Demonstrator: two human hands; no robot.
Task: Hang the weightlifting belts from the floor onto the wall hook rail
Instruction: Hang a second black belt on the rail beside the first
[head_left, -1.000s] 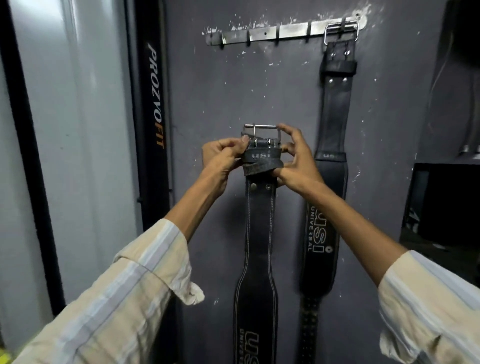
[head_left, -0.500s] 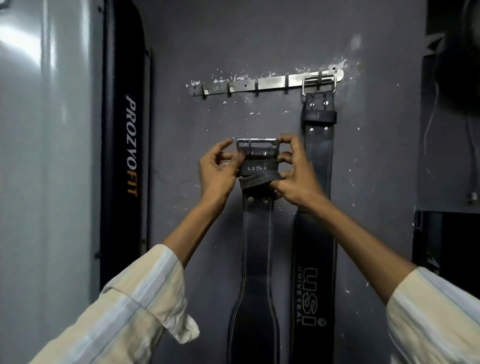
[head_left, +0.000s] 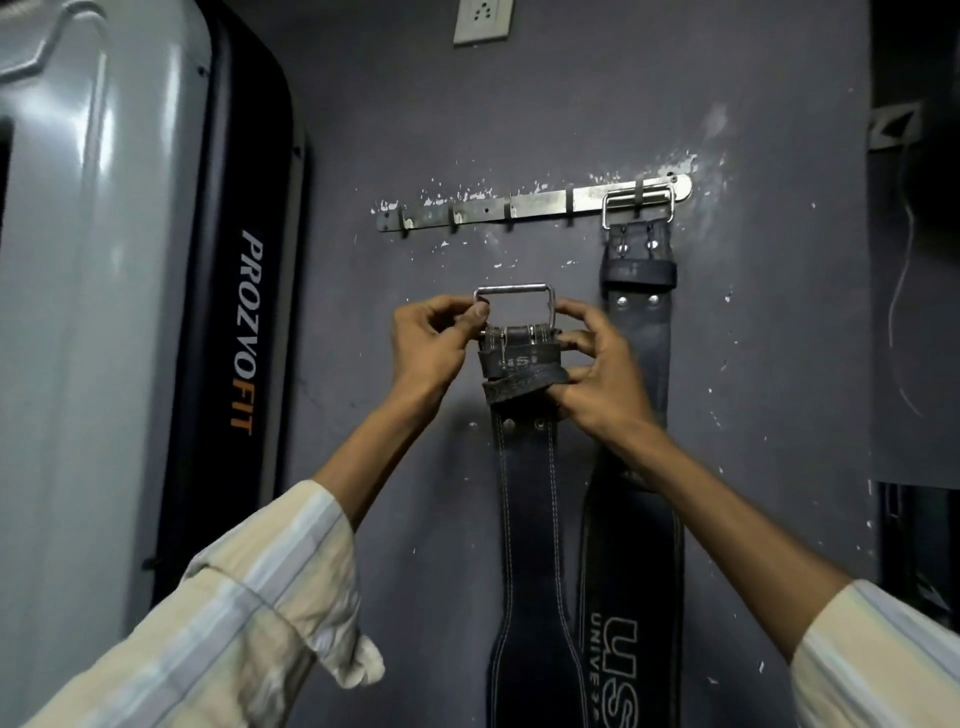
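Observation:
I hold a black leather weightlifting belt (head_left: 527, 499) upright against the grey wall, its strap hanging down out of frame. My left hand (head_left: 431, 343) pinches the left side of its metal buckle (head_left: 514, 306), and my right hand (head_left: 597, 374) grips the right side and the leather loop under it. The buckle is below the metal hook rail (head_left: 498, 208), apart from it. A second black belt (head_left: 636, 395) hangs by its buckle from the rail's right end hook, just right of my right hand.
A tall grey and black machine panel (head_left: 244, 332) lettered PROZVOFIT stands close on the left. A wall socket (head_left: 480, 21) sits above the rail. Dark equipment and a thin cable (head_left: 904, 291) are at the right edge. Several rail hooks left of the hung belt are bare.
Both hands have lifted the belt's buckle closer to the rail. The buckle frame now stands higher above the fingers, and my view has tilted upward.

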